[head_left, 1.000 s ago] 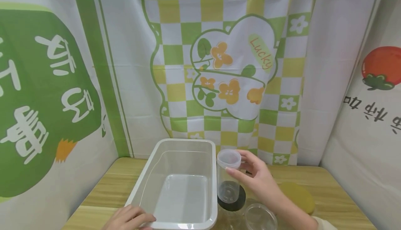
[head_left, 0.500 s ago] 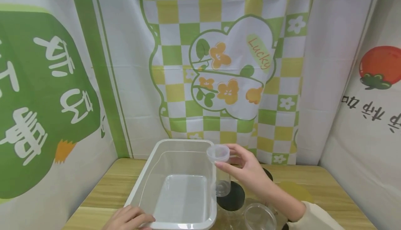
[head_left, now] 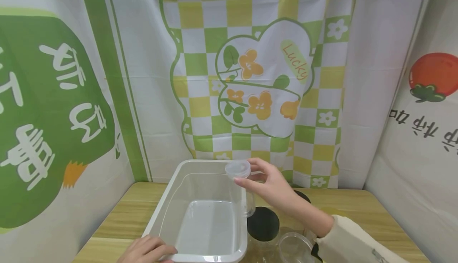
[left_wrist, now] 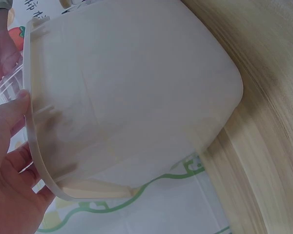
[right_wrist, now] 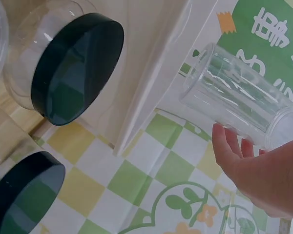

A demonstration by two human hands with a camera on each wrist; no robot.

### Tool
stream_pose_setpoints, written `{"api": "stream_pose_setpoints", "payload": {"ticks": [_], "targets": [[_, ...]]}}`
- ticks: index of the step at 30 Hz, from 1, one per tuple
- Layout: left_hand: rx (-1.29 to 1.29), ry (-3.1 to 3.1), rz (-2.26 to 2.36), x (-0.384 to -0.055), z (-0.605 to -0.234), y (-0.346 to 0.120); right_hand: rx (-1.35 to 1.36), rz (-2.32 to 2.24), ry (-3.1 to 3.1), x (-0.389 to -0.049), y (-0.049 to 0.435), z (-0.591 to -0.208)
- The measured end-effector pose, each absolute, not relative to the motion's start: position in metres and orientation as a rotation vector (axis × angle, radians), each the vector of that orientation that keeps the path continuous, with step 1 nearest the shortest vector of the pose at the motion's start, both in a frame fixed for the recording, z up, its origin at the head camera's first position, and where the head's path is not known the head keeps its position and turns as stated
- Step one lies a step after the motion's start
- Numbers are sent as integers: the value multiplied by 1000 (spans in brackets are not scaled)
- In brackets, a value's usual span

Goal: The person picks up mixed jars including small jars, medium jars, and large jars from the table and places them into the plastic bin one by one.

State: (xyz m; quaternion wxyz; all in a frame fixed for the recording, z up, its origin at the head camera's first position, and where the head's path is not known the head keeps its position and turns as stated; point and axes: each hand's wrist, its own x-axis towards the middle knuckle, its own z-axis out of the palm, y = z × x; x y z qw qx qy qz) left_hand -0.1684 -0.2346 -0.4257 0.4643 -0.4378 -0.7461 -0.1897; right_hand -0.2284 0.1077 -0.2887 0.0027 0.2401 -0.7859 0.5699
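My right hand (head_left: pixel 270 185) holds a clear plastic jar (right_wrist: pixel 239 92) with a translucent lid near its top, thumb on the near side and fingers on the far side. In the head view, the jar's lid overlaps the tub's right rim, and its body shows beyond that rim. At the near left corner of the pale grey plastic tub (head_left: pixel 211 185), my left hand (head_left: pixel 146 250) grips the rim. The left wrist view shows the thumb on one side of that rim and the fingers on the other. No objects show inside the tub.
Right of the tub stand a jar with a black lid (head_left: pixel 263 224) and another with a clear lid (head_left: pixel 296 249). A second black lid (head_left: pixel 302 196) shows behind my right forearm. The wooden table (head_left: pixel 111 219) ends at patterned cloth walls.
My right hand has carried the clear jar leftward and slightly up, from over the black-lidded jar to the tub's right rim. My left hand has stayed on the tub.
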Motion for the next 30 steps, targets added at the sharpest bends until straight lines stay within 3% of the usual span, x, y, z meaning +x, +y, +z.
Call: {"api": "stream_pose_setpoints", "payload": {"ticks": [30], "targets": [[-1038,-1874,-446,-165,-426,-235,829,1653,-2644,-259,52,-284]]}}
